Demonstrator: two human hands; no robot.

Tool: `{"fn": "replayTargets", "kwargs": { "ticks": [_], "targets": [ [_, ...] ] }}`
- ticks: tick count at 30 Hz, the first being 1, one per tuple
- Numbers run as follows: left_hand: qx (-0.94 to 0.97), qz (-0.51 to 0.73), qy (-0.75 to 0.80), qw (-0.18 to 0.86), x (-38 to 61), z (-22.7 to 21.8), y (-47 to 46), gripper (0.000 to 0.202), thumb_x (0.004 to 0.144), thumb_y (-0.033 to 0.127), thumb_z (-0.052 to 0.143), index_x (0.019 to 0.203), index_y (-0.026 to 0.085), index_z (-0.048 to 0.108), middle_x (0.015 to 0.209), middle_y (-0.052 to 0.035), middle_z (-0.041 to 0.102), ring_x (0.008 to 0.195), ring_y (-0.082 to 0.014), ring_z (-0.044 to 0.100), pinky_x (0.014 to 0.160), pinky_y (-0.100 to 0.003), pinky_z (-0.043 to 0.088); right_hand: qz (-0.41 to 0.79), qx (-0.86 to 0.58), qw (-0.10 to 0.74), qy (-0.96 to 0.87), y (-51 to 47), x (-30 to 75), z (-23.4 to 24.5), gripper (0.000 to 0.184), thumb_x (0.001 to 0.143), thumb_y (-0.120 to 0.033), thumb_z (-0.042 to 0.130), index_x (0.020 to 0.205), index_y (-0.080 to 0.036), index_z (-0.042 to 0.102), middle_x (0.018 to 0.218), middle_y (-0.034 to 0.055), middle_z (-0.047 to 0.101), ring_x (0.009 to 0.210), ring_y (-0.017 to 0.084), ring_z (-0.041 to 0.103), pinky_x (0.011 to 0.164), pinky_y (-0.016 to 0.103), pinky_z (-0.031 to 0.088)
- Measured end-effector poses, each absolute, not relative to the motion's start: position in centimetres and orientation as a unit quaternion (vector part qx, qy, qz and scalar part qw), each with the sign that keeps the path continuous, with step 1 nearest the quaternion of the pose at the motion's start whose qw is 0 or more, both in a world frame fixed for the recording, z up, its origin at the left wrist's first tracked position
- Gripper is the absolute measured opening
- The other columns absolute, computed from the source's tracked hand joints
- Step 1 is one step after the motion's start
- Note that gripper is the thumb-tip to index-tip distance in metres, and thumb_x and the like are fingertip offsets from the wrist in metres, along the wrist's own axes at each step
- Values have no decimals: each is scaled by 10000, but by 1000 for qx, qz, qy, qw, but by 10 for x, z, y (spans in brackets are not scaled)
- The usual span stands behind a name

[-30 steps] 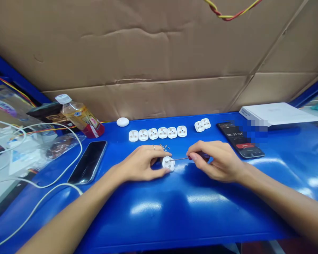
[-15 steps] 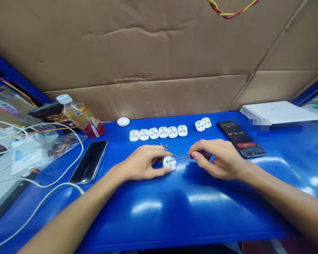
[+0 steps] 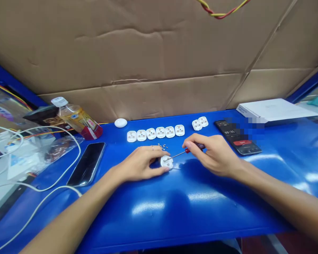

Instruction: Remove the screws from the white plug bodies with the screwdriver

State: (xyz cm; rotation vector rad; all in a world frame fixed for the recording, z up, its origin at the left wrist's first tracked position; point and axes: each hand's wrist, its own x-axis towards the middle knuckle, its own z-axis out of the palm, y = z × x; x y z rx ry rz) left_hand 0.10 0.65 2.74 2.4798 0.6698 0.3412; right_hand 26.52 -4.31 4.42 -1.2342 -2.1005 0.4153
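My left hand (image 3: 140,163) pinches a small white plastic plug housing (image 3: 167,164) between thumb and fingers, holding it against the blue tabletop. Metal parts show on the housing's upper face. In my right hand (image 3: 214,155) is a screwdriver (image 3: 187,150) with a red handle, mostly covered by the fingers. Its thin shaft slants down to the left, and the tip meets the housing near a metal part. Just behind the housing lies a loose cluster of tiny screws (image 3: 163,146). Farther back, several similar white housings (image 3: 160,132) stand in a row.
Two more white housings (image 3: 200,123) sit at the back right, near a phone (image 3: 237,137) showing a timer. Behind it lies a white box (image 3: 277,109). On the left are another phone (image 3: 87,164), a drink bottle (image 3: 81,120) and looping white cables (image 3: 53,188). Cardboard (image 3: 148,53) lines the back.
The screwdriver is now held more steeply, with my right hand raised slightly and its red collar showing. My left hand keeps its hold on the housing. The whole view has shifted a little.
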Motion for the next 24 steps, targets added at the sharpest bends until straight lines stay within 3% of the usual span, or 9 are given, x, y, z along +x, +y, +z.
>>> {"fn": "replayTargets", "kwargs": {
  "ticks": [9,14,17,24],
  "targets": [
    [918,129,259,272,1,26,5,404,987,416,665,1327,197,676,1087,-71,730,935,-201,689,817,-288,523,88,-488,345,-797,-42,264,43,371,1045,-341,537,743,-189,691,558,-33,621,458,96,485,512,264,344],
    [920,125,247,276,1,26,5,380,1004,406,645,1318,195,666,1110,-79,722,959,-211,689,839,-289,519,112,-407,326,-846,-45,267,47,168,1036,-249,553,942,-200,684,781,6,732,655,139,649,635,256,468],
    [918,127,240,288,0,26,6,341,1015,398,633,1292,203,674,1112,-72,721,977,-207,689,858,-286,514,111,-344,293,-885,-46,269,51,150,1053,-229,508,1097,-199,649,974,64,750,835,182,692,752,294,528],
    [920,123,243,283,0,25,7,388,1017,437,622,1326,205,657,1134,-81,716,959,-209,680,847,-302,513,52,-337,301,-890,-44,273,46,166,1056,-263,486,1129,-198,620,963,75,757,834,207,709,737,324,550]
  ]
}}
